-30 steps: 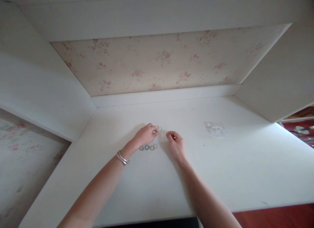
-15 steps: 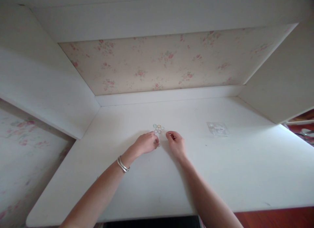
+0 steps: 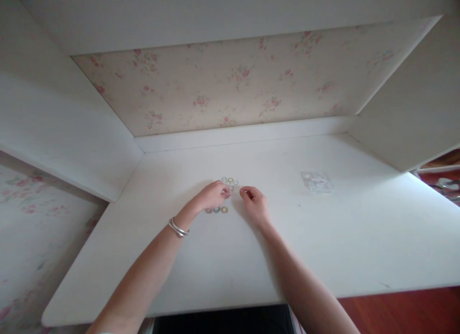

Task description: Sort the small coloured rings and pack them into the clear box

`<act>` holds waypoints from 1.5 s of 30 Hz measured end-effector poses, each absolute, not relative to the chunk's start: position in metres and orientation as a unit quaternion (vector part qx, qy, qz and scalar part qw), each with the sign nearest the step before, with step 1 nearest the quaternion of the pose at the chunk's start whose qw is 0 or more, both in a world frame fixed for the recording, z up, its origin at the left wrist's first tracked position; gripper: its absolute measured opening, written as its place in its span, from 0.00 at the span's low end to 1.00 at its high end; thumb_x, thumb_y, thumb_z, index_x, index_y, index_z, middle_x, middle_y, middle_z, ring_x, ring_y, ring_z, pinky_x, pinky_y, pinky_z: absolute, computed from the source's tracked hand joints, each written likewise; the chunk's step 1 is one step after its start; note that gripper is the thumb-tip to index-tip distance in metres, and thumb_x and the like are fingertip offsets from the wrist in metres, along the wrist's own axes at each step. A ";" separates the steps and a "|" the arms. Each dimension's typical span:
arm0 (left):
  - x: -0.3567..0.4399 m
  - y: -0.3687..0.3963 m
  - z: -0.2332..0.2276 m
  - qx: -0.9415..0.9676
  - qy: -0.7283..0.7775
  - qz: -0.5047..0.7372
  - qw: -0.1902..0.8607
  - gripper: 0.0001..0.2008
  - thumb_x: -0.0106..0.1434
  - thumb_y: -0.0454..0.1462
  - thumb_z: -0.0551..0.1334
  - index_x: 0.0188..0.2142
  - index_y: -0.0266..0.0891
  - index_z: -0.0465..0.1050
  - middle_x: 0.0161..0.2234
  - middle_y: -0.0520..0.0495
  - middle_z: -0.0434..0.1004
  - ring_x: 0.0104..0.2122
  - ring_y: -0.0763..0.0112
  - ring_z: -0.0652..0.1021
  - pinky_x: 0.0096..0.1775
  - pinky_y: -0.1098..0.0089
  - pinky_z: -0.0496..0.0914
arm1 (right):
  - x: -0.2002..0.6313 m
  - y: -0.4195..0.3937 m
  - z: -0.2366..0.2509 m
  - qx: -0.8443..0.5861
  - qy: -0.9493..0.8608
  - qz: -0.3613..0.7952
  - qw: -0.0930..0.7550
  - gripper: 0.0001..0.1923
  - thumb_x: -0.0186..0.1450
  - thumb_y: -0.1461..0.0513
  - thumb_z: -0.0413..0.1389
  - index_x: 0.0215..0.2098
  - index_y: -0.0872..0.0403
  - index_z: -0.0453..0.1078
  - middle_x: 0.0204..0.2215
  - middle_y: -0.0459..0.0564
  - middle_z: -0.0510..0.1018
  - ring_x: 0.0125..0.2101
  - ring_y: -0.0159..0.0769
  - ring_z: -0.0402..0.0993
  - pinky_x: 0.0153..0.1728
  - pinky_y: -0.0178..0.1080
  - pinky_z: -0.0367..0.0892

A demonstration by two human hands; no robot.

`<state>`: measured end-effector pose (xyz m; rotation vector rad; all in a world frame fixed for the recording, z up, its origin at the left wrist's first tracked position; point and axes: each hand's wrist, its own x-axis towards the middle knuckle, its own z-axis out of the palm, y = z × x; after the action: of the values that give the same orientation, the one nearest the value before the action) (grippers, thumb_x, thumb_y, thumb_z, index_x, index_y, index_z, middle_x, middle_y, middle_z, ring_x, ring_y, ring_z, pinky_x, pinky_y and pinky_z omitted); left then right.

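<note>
Small coloured rings lie on a white desk (image 3: pixel 251 267): a tight cluster of rings (image 3: pixel 230 182) farther back and a short row of three rings (image 3: pixel 216 210) nearer me. My left hand (image 3: pixel 212 195), with a silver bangle (image 3: pixel 177 228) on the wrist, rests between them, its fingertips pinched together at the cluster's near edge, apparently on one small ring. To the right of the cluster, my right hand (image 3: pixel 253 204) lies on the desk. Its fingers are curled in and nothing shows between them.
A small clear plastic bag (image 3: pixel 316 181) lies on the desk to the right. The desk sits in a white alcove with side panels (image 3: pixel 64 132) and floral wallpaper (image 3: pixel 230 80) behind. Red floor (image 3: pixel 402 310) shows past the front edge.
My left hand dipped to the near row of rings, then returned to the cluster; the row has one ring fewer. My right hand has barely moved. The view shifted slightly.
</note>
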<state>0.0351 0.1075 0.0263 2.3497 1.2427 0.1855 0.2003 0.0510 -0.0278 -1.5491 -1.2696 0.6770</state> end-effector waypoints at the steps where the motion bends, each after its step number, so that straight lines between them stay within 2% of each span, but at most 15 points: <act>1: 0.030 0.109 0.031 0.849 0.462 0.094 0.237 0.11 0.60 0.38 0.55 0.32 0.39 0.75 0.34 0.46 0.75 0.35 0.67 0.75 0.39 0.71 0.66 | 0.200 0.051 -0.028 -0.637 -0.525 0.280 0.490 0.15 0.60 0.53 0.50 0.32 0.54 0.74 0.24 0.48 0.74 0.24 0.32 0.66 0.28 0.35 0.60; 5: 0.002 0.101 0.040 0.826 0.495 0.140 0.231 0.11 0.60 0.40 0.56 0.32 0.38 0.75 0.33 0.46 0.74 0.35 0.67 0.74 0.40 0.70 0.66 | 0.199 0.049 -0.025 -0.632 -0.551 0.275 0.471 0.14 0.61 0.55 0.50 0.32 0.53 0.74 0.25 0.47 0.75 0.25 0.32 0.66 0.28 0.35 0.59; 11: -0.025 0.071 0.028 0.815 0.509 0.100 0.259 0.10 0.59 0.39 0.56 0.30 0.40 0.75 0.33 0.47 0.73 0.34 0.67 0.74 0.40 0.70 0.66 | 0.198 0.047 -0.023 -0.630 -0.580 0.262 0.445 0.14 0.61 0.56 0.49 0.31 0.53 0.74 0.26 0.48 0.75 0.24 0.32 0.65 0.29 0.35 0.59; 24: -0.033 0.068 0.020 0.812 0.525 0.081 0.240 0.10 0.60 0.41 0.57 0.31 0.41 0.76 0.35 0.47 0.72 0.35 0.66 0.74 0.42 0.69 0.65 | 0.197 0.049 -0.030 -0.628 -0.587 0.251 0.445 0.15 0.60 0.55 0.49 0.32 0.54 0.74 0.27 0.48 0.75 0.25 0.32 0.66 0.29 0.35 0.59; 29: -0.039 0.069 0.022 0.805 0.521 0.132 0.250 0.10 0.60 0.40 0.56 0.35 0.40 0.75 0.36 0.46 0.72 0.36 0.67 0.73 0.44 0.68 0.64 | 0.197 0.049 -0.031 -0.632 -0.585 0.253 0.440 0.15 0.60 0.55 0.49 0.32 0.54 0.74 0.27 0.48 0.75 0.25 0.32 0.66 0.29 0.35 0.59; 33: -0.047 0.066 0.022 0.750 0.565 0.232 0.253 0.11 0.60 0.40 0.55 0.37 0.38 0.73 0.34 0.47 0.71 0.32 0.69 0.71 0.38 0.70 0.65 | 0.197 0.049 -0.031 -0.632 -0.592 0.246 0.435 0.14 0.61 0.55 0.49 0.32 0.53 0.74 0.26 0.47 0.74 0.25 0.32 0.66 0.29 0.35 0.59; 38: -0.054 0.057 0.007 0.622 0.618 0.312 0.366 0.13 0.58 0.44 0.56 0.36 0.38 0.71 0.22 0.55 0.64 0.23 0.75 0.65 0.25 0.75 0.59 | 0.195 0.046 -0.029 -0.635 -0.606 0.230 0.420 0.17 0.61 0.53 0.48 0.32 0.54 0.74 0.26 0.48 0.74 0.25 0.32 0.66 0.29 0.35 0.59; 41: -0.057 0.056 -0.001 0.571 0.619 0.344 0.415 0.15 0.57 0.46 0.57 0.36 0.38 0.71 0.23 0.55 0.65 0.21 0.76 0.64 0.23 0.75 0.56 | 0.194 0.046 -0.030 -0.641 -0.605 0.232 0.413 0.17 0.61 0.53 0.48 0.32 0.54 0.74 0.27 0.49 0.75 0.25 0.33 0.66 0.30 0.36 0.60; 45: -0.060 0.060 -0.004 0.563 0.614 0.355 0.425 0.15 0.57 0.46 0.57 0.36 0.38 0.71 0.23 0.55 0.66 0.21 0.77 0.64 0.23 0.75 0.56 | 0.195 0.062 -0.029 -0.659 -0.577 0.273 0.398 0.17 0.60 0.52 0.50 0.34 0.53 0.74 0.28 0.48 0.77 0.27 0.34 0.69 0.30 0.36 0.61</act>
<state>-0.0605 0.0599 -0.0038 1.4073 1.5346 0.8880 0.1954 0.0625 -0.0289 -1.6679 -1.4598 0.6921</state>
